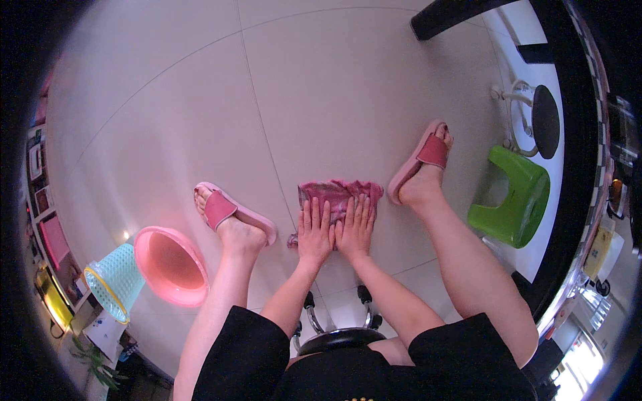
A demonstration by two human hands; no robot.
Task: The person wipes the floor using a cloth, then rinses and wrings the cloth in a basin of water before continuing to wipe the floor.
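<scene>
A crumpled pink cloth lies on the pale tiled floor between my feet. My left hand rests palm down on its left part, fingers stretched forward and slightly apart. Right beside it, my right hand lies flat on the cloth too, with the thumbs close together. Neither hand is gripping the fabric. The cloth's far edge is ruffled, and a small twisted end sticks out to the left. My palms hide its near part.
Pink slippers are on my feet. To the left stand a pink basin holding liquid and a turquoise perforated basket. At right are a green plastic stool, a round black-topped stool and a black table leg. A black-seated stool is beneath me.
</scene>
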